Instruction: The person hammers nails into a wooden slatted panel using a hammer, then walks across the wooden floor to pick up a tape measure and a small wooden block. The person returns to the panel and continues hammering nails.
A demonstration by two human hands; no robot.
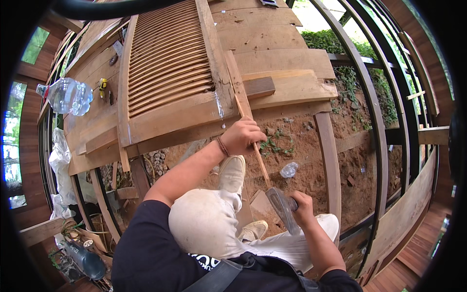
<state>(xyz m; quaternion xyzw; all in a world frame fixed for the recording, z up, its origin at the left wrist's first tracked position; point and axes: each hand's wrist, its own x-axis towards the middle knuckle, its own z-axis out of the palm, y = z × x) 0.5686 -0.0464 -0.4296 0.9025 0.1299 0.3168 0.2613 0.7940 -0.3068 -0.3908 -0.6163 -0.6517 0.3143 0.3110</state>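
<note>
A plank worktop (260, 38) carries a louvred wooden panel (170, 63), a clear plastic bottle (73, 96) and a yellow tape measure (102, 84); it stands over bare reddish soil (311, 155) within an open-sided frame of dark posts. The wooden strip (261, 163) runs through the left hand's (242, 136) fingers, which are wrapped around it, its upper part beside the panel's corner. The right hand's (302, 208) fingers grip a grey tool (283, 211) at the strip's lower end. The strip is long, narrow, straight-edged and light brown.
</note>
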